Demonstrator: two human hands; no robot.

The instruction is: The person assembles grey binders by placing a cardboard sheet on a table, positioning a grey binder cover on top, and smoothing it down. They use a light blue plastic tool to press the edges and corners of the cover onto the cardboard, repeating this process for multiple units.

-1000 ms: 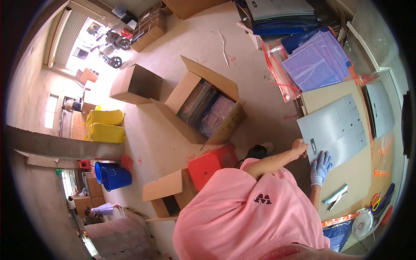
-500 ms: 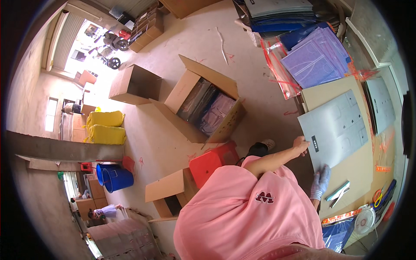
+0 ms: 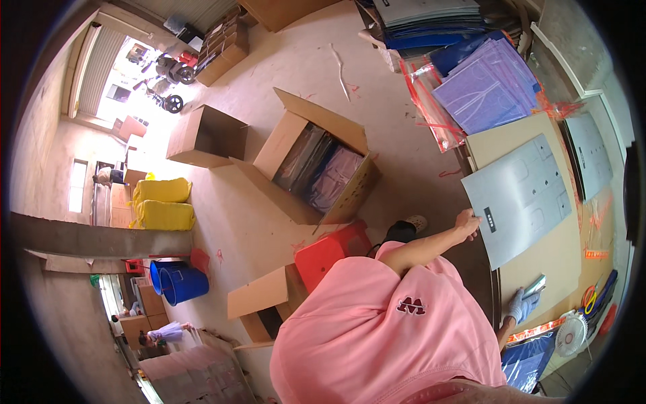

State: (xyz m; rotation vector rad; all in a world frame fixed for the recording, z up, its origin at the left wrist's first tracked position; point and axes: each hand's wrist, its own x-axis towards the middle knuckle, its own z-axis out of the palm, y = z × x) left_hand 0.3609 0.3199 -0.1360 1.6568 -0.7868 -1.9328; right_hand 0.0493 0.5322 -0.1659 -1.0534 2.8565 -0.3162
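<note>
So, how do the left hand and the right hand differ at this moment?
Covering: the left hand is bare; the right hand wears a pale glove.
Contact: the left hand pinches the grey sheet by its edge; the right hand is at the teal-and-silver tool, partly covering it.
Position: the left hand is higher in the picture; the right hand is lower and farther right.

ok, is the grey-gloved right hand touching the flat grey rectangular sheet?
No, the grey-gloved right hand is on the slim teal-and-white tool, apart from the flat grey rectangular sheet.
</note>
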